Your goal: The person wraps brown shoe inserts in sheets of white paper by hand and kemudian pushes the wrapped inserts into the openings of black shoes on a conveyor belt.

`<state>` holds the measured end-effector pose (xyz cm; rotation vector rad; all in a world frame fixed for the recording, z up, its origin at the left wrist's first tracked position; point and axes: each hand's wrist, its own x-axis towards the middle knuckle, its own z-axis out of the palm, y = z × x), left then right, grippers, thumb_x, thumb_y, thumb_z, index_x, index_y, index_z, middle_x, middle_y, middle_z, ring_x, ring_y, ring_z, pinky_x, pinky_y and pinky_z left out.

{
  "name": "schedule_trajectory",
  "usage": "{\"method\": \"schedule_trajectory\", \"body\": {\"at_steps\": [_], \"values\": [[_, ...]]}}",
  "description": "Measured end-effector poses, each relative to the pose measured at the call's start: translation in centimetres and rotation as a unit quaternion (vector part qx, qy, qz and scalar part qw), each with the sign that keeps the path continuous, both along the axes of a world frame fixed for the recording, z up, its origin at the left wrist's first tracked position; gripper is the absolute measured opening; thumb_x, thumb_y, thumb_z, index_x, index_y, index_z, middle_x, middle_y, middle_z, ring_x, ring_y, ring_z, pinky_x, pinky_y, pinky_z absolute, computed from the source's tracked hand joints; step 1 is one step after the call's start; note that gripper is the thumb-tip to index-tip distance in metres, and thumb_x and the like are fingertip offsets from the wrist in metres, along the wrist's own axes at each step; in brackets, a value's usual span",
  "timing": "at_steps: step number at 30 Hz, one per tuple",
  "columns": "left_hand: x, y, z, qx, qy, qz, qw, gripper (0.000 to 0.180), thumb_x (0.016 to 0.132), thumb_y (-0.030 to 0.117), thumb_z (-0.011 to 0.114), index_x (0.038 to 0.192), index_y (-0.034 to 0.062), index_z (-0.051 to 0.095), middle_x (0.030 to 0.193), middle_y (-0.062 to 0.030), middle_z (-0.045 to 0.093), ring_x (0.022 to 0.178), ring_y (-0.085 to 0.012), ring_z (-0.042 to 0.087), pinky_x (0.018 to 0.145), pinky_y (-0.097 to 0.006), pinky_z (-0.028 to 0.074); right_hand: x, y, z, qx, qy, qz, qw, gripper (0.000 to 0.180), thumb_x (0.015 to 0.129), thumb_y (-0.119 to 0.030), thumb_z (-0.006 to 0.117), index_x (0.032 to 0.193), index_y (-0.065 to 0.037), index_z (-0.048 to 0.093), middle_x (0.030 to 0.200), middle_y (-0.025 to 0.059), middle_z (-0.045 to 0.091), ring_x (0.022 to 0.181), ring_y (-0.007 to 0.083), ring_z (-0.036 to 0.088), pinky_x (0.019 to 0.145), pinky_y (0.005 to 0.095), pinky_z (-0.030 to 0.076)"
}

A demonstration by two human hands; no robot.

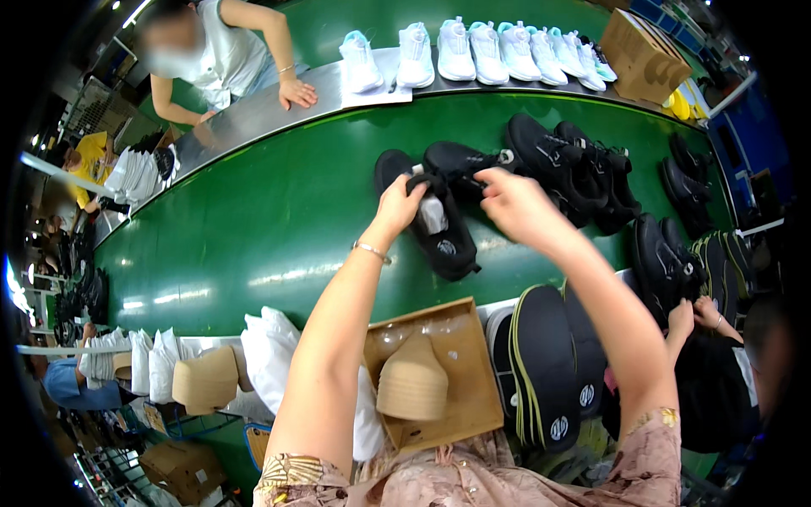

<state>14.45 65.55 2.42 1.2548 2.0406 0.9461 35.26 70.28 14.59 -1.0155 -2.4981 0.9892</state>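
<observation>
Two black shoes lie on the green conveyor belt in front of me. My left hand [400, 205] is closed on the tongue of the left black shoe [456, 245], at its opening. A white wad [432, 215] shows inside that shoe, and a round pale mark is on the insole at its heel. Beside it lies the right black shoe [452, 160], tilted, partly behind my right hand [517, 205]. The fingers of my right hand are curled together at that shoe's opening; the hand is slightly blurred, and what it pinches, if anything, is hidden.
More black shoes [562, 165] stand on the belt to the right. Close to me are an open cardboard box [477, 380] with a tan insert [414, 380] and stacked black insoles [545, 372]. White shoes [456, 55] line the far ledge, near a co-worker's hand [297, 93].
</observation>
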Motion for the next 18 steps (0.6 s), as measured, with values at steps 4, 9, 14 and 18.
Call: {"method": "schedule_trajectory", "body": {"at_steps": [4,9,14,18], "values": [[-1.9,-3.4,3.4,0.136,0.118,-0.007,0.984,0.061,0.08,0.034,0.065,0.123,-0.0048,0.044,0.12,-0.0248,0.051,0.111,-0.0343,0.051,0.094,-0.037,0.04,3.6,-5.4,6.0,-0.17,0.093,-0.062,0.979,0.027,0.085,-0.002,0.052,0.112,0.003,0.052,0.09,0.0077,0.06,0.082,0.0121,0.061,0.071,0.025,0.049],[-2.7,-15.7,15.2,0.237,0.046,0.009,0.97,0.046,0.085,0.017,0.061,0.123,-0.0048,0.045,0.121,-0.0207,0.051,0.112,-0.0269,0.051,0.09,-0.033,0.045,3.6,-17.9,9.7,-0.224,0.178,-0.076,0.955,0.026,0.087,-0.002,0.052,0.112,0.004,0.053,0.097,0.0085,0.06,0.087,0.0134,0.06,0.077,0.0247,0.048],[-2.4,-31.4,14.8,0.207,-0.053,0.093,0.972,0.025,0.086,0.004,0.055,0.109,-0.0041,0.052,0.105,-0.0147,0.06,0.096,-0.0199,0.059,0.078,-0.03,0.05,-0.1,-32.8,3.0,-0.222,0.129,0.005,0.966,0.026,0.082,-0.008,0.061,0.106,0.002,0.056,0.093,0.0126,0.06,0.077,0.0182,0.062,0.066,0.027,0.051],[-1.4,-39.0,10.2,0.104,0.119,0.13,0.979,0.031,0.082,0.008,0.058,0.11,-0.0022,0.052,0.117,-0.0218,0.052,0.115,-0.0366,0.044,0.093,-0.042,0.037,-0.7,-40.3,-4.1,-0.128,0.026,-0.025,0.991,0.059,0.076,-0.021,0.068,0.122,0.004,0.04,0.114,0.0236,0.047,0.104,0.0373,0.05,0.086,0.039,0.044]]}}
